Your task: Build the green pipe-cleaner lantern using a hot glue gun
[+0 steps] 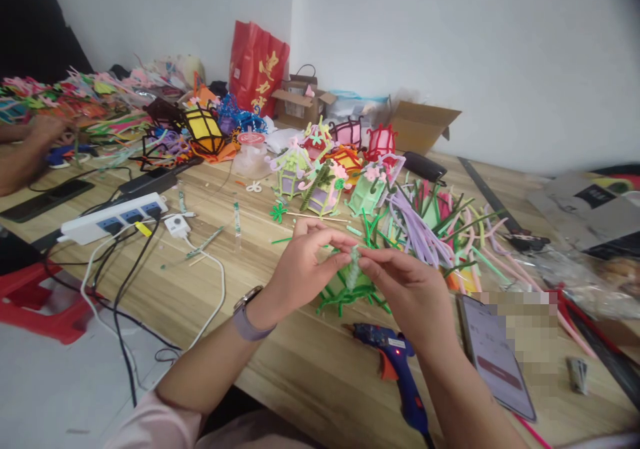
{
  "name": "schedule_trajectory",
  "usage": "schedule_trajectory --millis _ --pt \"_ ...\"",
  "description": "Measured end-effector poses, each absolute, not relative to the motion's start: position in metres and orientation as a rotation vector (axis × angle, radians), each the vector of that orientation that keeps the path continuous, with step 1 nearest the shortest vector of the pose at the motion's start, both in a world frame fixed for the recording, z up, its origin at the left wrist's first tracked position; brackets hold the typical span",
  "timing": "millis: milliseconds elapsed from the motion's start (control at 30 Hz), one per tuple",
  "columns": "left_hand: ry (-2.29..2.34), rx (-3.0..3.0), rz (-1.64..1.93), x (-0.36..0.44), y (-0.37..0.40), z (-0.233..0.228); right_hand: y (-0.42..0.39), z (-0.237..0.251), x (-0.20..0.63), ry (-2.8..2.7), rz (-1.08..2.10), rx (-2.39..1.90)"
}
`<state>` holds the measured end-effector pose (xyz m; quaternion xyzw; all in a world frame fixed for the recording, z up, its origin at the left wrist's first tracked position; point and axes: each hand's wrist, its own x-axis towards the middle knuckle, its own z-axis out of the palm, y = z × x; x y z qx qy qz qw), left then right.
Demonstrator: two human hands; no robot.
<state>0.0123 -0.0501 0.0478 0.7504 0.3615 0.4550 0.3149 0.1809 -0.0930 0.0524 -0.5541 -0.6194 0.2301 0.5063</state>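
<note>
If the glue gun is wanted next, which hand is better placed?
Probably the right hand: the glue gun lies close by it, handle on that side, while the left hand is farther away. Both appear to pinch the pale green piece.

On the table (270,359), the power strip (114,217) lies at left, above the stool (47,305) in the lower left. Lanterns (366,191) stand mid-frame, before the bag (254,65), behind the left hand (310,262) and right hand (413,289). Lower right, the glue gun (395,363) lies left of the phone (493,355).
</note>
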Motion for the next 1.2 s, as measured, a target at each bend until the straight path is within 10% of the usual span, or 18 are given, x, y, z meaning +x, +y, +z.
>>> schedule_trajectory --millis 1200 --pt "0.972 1.944 1.169 0.0114 -0.0513 0.0488 -0.0862 0.045 0.1849 -1.417 0.784 -1.262"
